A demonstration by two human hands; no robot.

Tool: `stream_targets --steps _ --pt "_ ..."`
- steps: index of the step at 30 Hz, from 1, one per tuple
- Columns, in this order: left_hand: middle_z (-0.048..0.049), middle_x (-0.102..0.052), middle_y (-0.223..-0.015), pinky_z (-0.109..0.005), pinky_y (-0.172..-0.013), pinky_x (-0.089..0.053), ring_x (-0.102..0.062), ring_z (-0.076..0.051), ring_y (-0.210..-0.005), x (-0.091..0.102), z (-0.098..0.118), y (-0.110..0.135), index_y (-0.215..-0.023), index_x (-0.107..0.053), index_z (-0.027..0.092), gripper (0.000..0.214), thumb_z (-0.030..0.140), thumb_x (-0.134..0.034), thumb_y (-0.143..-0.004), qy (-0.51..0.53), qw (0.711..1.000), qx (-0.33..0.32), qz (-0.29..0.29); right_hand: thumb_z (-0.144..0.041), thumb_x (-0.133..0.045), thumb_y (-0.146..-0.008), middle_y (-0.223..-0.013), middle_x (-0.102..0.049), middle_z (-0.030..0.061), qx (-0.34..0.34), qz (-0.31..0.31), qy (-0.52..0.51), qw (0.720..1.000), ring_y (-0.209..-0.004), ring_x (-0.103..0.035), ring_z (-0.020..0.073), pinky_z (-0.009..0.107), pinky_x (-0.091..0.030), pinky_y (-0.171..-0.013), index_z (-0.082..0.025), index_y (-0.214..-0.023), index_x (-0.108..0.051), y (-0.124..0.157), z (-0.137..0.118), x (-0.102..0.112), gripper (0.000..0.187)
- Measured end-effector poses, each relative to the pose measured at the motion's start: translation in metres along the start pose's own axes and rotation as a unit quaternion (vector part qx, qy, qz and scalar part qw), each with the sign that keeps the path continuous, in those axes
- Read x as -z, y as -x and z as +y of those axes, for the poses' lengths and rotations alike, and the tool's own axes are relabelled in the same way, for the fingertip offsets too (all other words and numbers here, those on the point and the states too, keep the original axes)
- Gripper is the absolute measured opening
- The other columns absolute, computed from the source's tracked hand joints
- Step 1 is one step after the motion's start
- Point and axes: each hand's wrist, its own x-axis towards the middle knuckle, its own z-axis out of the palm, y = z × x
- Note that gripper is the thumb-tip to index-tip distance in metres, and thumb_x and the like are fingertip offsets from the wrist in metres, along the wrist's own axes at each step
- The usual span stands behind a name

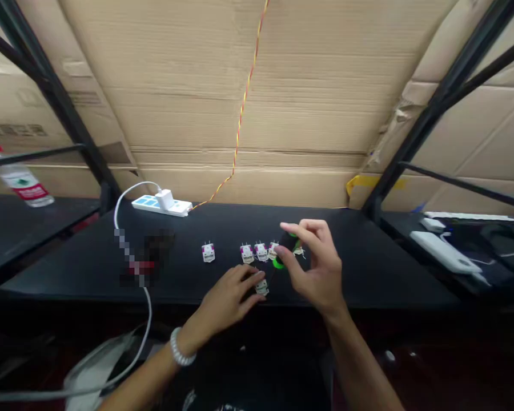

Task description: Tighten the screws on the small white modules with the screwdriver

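My left hand point(233, 291) is closed on a small white plug part point(261, 287), pinching it by its side near the table's front edge. In my right hand point(314, 262), thumb and fingers grip the black and green handle of a screwdriver point(288, 244). Its handle leans with the lower end toward the held part; the thin shaft is faint, and I cannot tell whether the tip touches. Behind my hands, several similar white and purple plug parts point(247, 253) with metal prongs stand in a row, some partly hidden by the screwdriver. Another plug part point(208, 252) lies apart to the left.
The black table point(381, 274) carries a white power strip point(180, 208) with a charger point(165, 198) at the back left. A white cable point(149, 311) runs down the left side. Black metal posts point(394, 137) flank the table, with cardboard point(308, 103) behind.
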Motion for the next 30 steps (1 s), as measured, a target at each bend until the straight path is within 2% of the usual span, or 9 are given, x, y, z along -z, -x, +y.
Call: stream_targets --steps 4,9,14,19,20,24,27,29,30 --pt "-0.0122 -0.071 -0.131 -0.047 -0.104 -0.062 -0.070 -0.029 -0.119 0.0001 0.0002 -0.0005 -0.142 -0.067 0.023 0.040 0.031 -0.073 -0.103 -0.002 1.000 -0.007 0.000 -0.020 -0.050 -0.107 -0.137 -0.068 0.0107 -0.016 -0.070 -0.066 0.995 -0.122 -0.070 0.0266 0.046 -0.060 -0.105 -0.032 -0.154 -0.058 0.0014 0.0004 -0.0002 0.049" --pt "-0.0109 -0.071 -0.132 -0.047 -0.105 -0.062 -0.070 -0.028 -0.119 0.0001 0.0002 -0.0008 -0.142 -0.067 0.026 0.039 0.031 -0.072 -0.104 -0.002 1.000 -0.003 0.002 -0.029 -0.080 -0.093 -0.117 -0.066 0.0082 0.004 0.012 -0.009 1.000 -0.104 -0.069 0.0247 0.041 -0.063 -0.089 -0.029 -0.127 -0.073 0.0014 0.0003 -0.0009 0.035" --pt "-0.0110 -0.071 -0.130 -0.046 -0.103 -0.062 -0.071 -0.028 -0.117 -0.0008 -0.0006 -0.0003 -0.142 -0.067 0.025 0.039 0.031 -0.073 -0.103 0.000 1.000 -0.005 0.003 -0.022 -0.048 -0.109 -0.139 -0.068 0.0122 -0.026 -0.066 -0.070 0.995 -0.121 -0.071 0.0269 0.047 -0.061 -0.104 -0.029 -0.152 -0.058 0.0014 0.0028 0.0001 0.046" --pt "-0.0104 -0.071 -0.132 -0.047 -0.104 -0.061 -0.070 -0.029 -0.119 -0.0005 -0.0006 0.0001 -0.141 -0.067 0.026 0.038 0.032 -0.072 -0.104 -0.004 1.000 -0.002 -0.002 -0.029 -0.074 -0.097 -0.119 -0.064 0.0094 -0.002 0.005 -0.005 1.000 -0.108 -0.068 0.0257 0.044 -0.062 -0.094 -0.028 -0.127 -0.073 0.0000 0.0020 0.0012 0.030" --pt "-0.0104 -0.071 -0.132 -0.047 -0.104 -0.061 -0.070 -0.029 -0.119 -0.0002 -0.0006 0.0001 -0.141 -0.067 0.026 0.039 0.032 -0.073 -0.104 -0.005 1.000 -0.002 -0.004 -0.027 -0.073 -0.098 -0.119 -0.065 0.0090 -0.002 0.001 -0.007 1.000 -0.109 -0.068 0.0255 0.044 -0.062 -0.095 -0.029 -0.128 -0.072 -0.0003 0.0022 0.0015 0.031" --pt "-0.0110 -0.070 -0.132 -0.047 -0.105 -0.061 -0.069 -0.029 -0.119 0.0004 -0.0009 0.0000 -0.142 -0.066 0.025 0.039 0.032 -0.072 -0.104 -0.006 1.000 -0.001 -0.006 -0.020 -0.048 -0.109 -0.140 -0.067 0.0118 -0.012 -0.076 -0.066 0.995 -0.127 -0.068 0.0274 0.050 -0.058 -0.110 -0.031 -0.154 -0.056 -0.0013 0.0024 0.0038 0.047" --pt "-0.0112 -0.069 -0.134 -0.047 -0.107 -0.060 -0.068 -0.030 -0.122 0.0000 -0.0012 0.0001 -0.141 -0.066 0.025 0.038 0.033 -0.071 -0.105 -0.007 1.000 -0.002 -0.009 -0.028 -0.066 -0.101 -0.132 -0.065 0.0118 0.021 -0.048 -0.043 0.998 -0.124 -0.067 0.0295 0.049 -0.060 -0.106 -0.030 -0.143 -0.066 -0.0013 -0.0005 0.0041 0.042" --pt "-0.0114 -0.069 -0.135 -0.048 -0.108 -0.059 -0.067 -0.030 -0.124 -0.0003 -0.0013 0.0002 -0.141 -0.066 0.025 0.037 0.033 -0.071 -0.105 -0.006 1.000 -0.004 -0.010 -0.028 -0.079 -0.093 -0.120 -0.063 0.0089 0.039 -0.012 -0.022 0.999 -0.111 -0.068 0.0261 0.043 -0.063 -0.096 -0.031 -0.131 -0.073 -0.0012 -0.0029 0.0029 0.038" --pt "-0.0114 -0.069 -0.135 -0.048 -0.108 -0.059 -0.067 -0.030 -0.124 -0.0005 -0.0013 0.0002 -0.141 -0.066 0.025 0.037 0.033 -0.071 -0.105 -0.005 1.000 -0.004 -0.010 -0.026 -0.079 -0.094 -0.117 -0.063 0.0080 0.039 -0.009 -0.021 0.999 -0.107 -0.069 0.0243 0.041 -0.063 -0.093 -0.032 -0.131 -0.074 -0.0012 -0.0037 0.0020 0.038"
